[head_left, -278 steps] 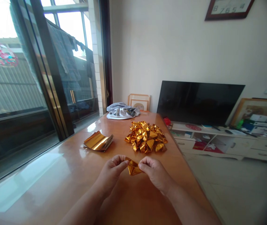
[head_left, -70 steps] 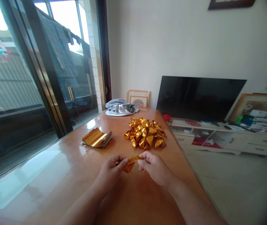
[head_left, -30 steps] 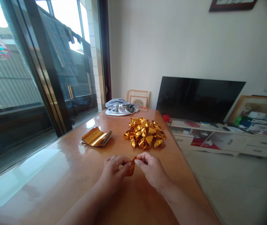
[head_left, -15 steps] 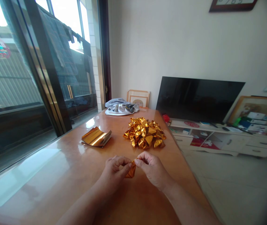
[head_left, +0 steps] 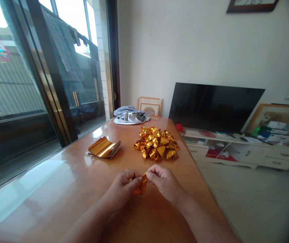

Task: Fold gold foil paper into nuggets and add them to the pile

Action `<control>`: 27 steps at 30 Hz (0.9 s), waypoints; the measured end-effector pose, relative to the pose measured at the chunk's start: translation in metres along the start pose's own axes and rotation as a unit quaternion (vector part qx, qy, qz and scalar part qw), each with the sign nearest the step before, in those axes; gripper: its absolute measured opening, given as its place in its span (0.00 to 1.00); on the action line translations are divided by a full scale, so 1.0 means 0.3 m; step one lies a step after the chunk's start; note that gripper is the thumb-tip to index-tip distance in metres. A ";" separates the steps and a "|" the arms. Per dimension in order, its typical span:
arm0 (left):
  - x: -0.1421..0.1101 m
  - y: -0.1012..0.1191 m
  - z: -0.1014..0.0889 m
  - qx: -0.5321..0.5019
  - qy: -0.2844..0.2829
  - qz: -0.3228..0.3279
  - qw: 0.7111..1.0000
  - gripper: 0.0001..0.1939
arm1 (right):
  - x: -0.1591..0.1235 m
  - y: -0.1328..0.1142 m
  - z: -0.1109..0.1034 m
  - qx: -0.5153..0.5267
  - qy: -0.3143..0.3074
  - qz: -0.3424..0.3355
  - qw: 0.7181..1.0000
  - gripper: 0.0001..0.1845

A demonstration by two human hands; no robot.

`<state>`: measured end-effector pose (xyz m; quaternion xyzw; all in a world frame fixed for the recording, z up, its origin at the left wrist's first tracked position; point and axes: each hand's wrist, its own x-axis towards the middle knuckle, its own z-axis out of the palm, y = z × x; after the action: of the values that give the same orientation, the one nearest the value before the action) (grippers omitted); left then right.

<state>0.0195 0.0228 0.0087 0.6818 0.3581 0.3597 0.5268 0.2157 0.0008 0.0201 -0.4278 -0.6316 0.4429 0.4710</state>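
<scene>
Between my hands is a partly folded piece of gold foil paper [head_left: 141, 189], held just over the table. My left hand [head_left: 126, 184] pinches its left side between thumb and fingers. At its upper right corner, my right hand [head_left: 161, 179] pinches the foil with thumb and forefinger. Beyond my left hand lies a stack of gold foil sheets [head_left: 103, 147], curled up at the edges. A heap of folded gold foil pieces [head_left: 157, 143] sits past my right hand.
The glossy wooden table [head_left: 83, 199] runs away from me. Bundled grey and white cloth [head_left: 130, 115] lies at its far end. A television [head_left: 215, 108] stands on a white cabinet [head_left: 253, 153] to the right. Sliding glass doors [head_left: 55, 67] are on the left.
The foil piece has tilted slightly and its lower edge sits a little lower and further left. Both hands keep their pinch in almost the same place.
</scene>
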 end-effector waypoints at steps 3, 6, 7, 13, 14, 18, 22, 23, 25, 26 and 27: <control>-0.003 0.006 0.003 -0.013 0.002 -0.008 1.000 0.18 | -0.001 -0.001 0.003 -0.032 0.006 -0.014 0.999 0.15; -0.007 0.019 0.005 -0.029 -0.005 -0.017 0.999 0.18 | -0.008 -0.017 0.002 -0.060 0.008 -0.030 0.998 0.16; -0.008 0.024 0.006 -0.039 -0.012 -0.021 0.999 0.18 | -0.010 -0.022 0.002 -0.063 0.007 -0.032 0.997 0.16; -0.009 0.047 0.007 -0.088 -0.030 -0.052 0.994 0.20 | -0.002 -0.005 -0.004 -0.020 0.004 0.010 1.000 0.20; -0.008 0.048 0.006 -0.092 -0.029 -0.055 0.994 0.20 | 0.002 0.004 -0.007 -0.016 0.011 0.018 1.000 0.21; -0.005 0.044 0.002 -0.102 -0.024 -0.054 0.993 0.20 | 0.012 0.029 -0.020 -0.016 0.061 0.029 0.998 0.22; -0.004 0.038 0.000 -0.105 -0.024 -0.060 0.992 0.20 | 0.007 0.027 -0.014 -0.027 0.078 0.017 0.996 0.21; -0.005 0.038 0.000 -0.106 -0.022 -0.063 0.992 0.20 | 0.006 0.025 -0.010 -0.032 0.080 0.012 0.996 0.20; -0.006 0.041 0.000 -0.110 -0.014 -0.066 0.992 0.20 | 0.003 0.019 -0.003 -0.044 0.086 0.001 0.995 0.19; -0.007 0.044 0.001 -0.112 -0.011 -0.065 0.992 0.20 | 0.002 0.016 0.001 -0.048 0.090 -0.004 0.995 0.19; -0.007 0.046 0.002 -0.113 -0.010 -0.063 0.992 0.20 | 0.002 0.014 0.003 -0.051 0.095 -0.007 0.994 0.18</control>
<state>0.0203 0.0182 0.0218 0.5977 0.3525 0.3574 0.6251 0.2153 0.0021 0.0160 -0.4868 -0.6087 0.3647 0.5094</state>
